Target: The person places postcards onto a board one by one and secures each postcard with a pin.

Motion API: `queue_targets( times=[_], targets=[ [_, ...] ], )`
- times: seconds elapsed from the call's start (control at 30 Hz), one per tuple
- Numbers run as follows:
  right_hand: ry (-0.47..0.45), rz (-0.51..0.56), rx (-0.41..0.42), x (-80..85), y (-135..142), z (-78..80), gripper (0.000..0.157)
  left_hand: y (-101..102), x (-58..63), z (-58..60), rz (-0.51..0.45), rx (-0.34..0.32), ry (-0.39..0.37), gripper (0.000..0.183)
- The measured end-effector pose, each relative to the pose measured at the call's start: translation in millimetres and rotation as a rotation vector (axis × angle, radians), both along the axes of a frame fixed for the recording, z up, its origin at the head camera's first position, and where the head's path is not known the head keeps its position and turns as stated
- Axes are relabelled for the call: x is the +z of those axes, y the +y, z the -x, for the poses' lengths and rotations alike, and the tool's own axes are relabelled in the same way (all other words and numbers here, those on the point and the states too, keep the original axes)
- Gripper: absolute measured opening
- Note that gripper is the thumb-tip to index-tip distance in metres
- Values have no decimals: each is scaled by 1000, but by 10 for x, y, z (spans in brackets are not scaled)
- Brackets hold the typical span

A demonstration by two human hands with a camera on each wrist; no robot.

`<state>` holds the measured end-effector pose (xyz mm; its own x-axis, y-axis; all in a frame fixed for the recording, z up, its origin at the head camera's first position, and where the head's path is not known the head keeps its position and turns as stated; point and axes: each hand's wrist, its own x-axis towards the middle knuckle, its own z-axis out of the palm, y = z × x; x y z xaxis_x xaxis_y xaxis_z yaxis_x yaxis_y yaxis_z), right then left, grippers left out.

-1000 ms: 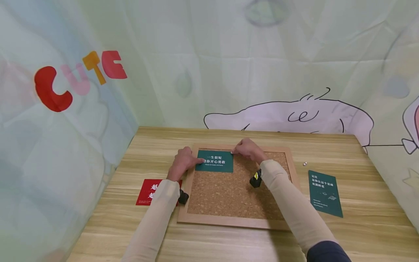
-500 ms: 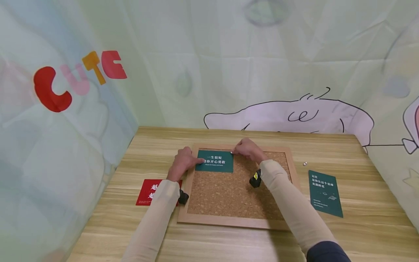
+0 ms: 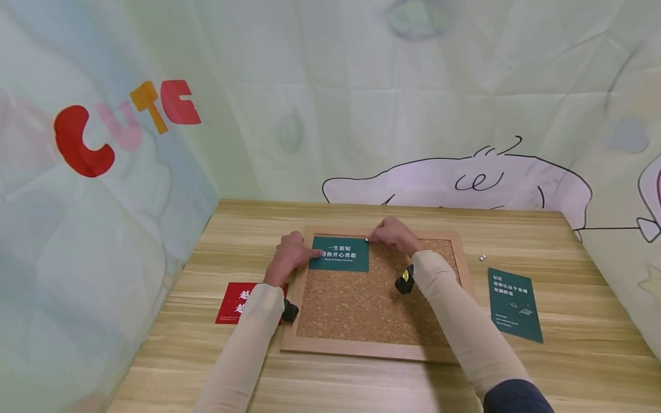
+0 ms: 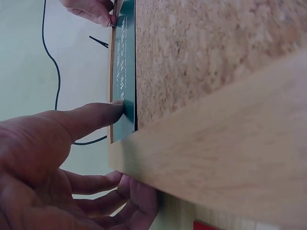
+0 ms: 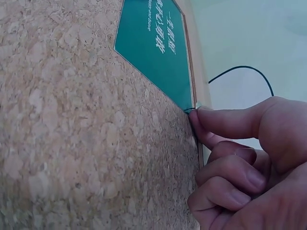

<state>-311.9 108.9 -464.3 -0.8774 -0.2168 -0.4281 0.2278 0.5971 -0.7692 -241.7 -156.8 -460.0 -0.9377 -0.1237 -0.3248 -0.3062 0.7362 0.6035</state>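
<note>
A framed corkboard (image 3: 361,310) lies on the wooden table, with a dark green card (image 3: 351,265) in its upper left corner. My left hand (image 3: 290,255) holds the frame's left side, thumb pressing the card's left part and the other fingers curled against the frame's outer edge. At the card's upper right corner, my right hand (image 3: 391,234) pinches a small pale pushpin (image 5: 198,105) between thumb and index finger. Its thin dark shaft meets the card's corner in the right wrist view. The remaining right fingers are curled beneath.
A red card (image 3: 240,304) lies left of the board, partly under the left sleeve. On the right are another green card (image 3: 513,304) and small shiny pins (image 3: 482,258). A printed cloth backdrop (image 3: 268,115) stands behind the table.
</note>
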Motion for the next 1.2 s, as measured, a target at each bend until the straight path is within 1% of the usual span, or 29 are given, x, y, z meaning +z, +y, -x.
queue_targets(
  times=[0.07, 0.23, 0.33, 0.5, 0.67, 1.03, 1.2],
  targets=[
    [-3, -4, 0, 9, 3, -1, 27, 1, -1, 4, -4, -2, 0, 57],
    [-6, -3, 33, 35, -12, -18, 20, 3, -4, 15, -15, -2, -2, 57],
    [-9, 0, 46, 44, -36, -29, 20, -2, -7, 15, -18, -1, -1, 57],
    [-17, 7, 12, 40, -42, -27, 21, 0, -5, 15, -18, -6, 0, 57],
    [-42, 25, -14, 34, -25, -16, 19, -3, -4, 11, -14, 4, -8, 57],
    [-43, 24, -28, 5, 5, -6, 25, -5, -15, 18, -14, 4, -10, 57],
    [-44, 36, -26, 16, 7, -16, 31, -5, -20, 22, -2, 4, -12, 58]
  ],
)
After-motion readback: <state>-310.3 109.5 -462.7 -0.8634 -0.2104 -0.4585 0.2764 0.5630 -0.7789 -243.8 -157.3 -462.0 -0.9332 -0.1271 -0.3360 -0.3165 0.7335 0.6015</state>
